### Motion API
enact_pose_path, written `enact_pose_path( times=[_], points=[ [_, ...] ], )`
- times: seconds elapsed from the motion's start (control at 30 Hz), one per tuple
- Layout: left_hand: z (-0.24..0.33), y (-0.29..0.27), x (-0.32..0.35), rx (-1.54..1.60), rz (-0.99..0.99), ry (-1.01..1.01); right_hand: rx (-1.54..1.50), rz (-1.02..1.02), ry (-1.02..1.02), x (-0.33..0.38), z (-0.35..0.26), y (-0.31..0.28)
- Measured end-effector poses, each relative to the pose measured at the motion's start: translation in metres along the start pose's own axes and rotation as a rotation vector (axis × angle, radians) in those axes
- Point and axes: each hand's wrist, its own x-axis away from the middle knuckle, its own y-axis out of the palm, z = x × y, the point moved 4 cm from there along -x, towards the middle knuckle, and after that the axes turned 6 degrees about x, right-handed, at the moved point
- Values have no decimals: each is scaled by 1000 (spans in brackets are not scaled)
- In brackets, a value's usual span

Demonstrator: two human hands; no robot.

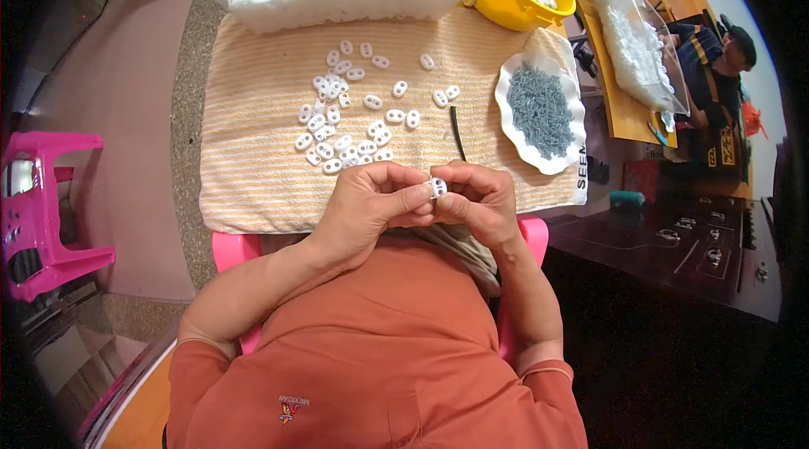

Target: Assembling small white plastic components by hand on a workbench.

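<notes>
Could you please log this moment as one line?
left hand: pinching white piece | right hand: pinching it too | loose pieces: on cloth

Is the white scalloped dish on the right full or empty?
Full: the white scalloped dish holds a heaped pile of small grey pieces covering most of its inside; only its rim shows bare.

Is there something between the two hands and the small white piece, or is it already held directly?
Nothing visible stands between them. The left hand and the right hand both pinch the small white piece with bare fingertips, above the near edge of the striped cloth. The loose white pieces lie farther away on the cloth.
</notes>
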Motion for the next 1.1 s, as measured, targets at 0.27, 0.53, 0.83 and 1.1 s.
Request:
enact_pose_path(
  times=[0.27, 0.53, 0.83, 1.1],
  points=[
    [-2, 0, 0, -2, -13, -2, -16, 20, 1, 2, -2, 3],
    [-2, 5, -3, 81, -91, -18, 52, 10, -92, -1, 3, -1],
    [0, 8, -1, 110, -138, 13, 61, -1, -190, -1, 3, 5],
    [-1, 9, 5, 60, -161, 64, 215, -25, -317, 1, -1, 6]
  ],
)
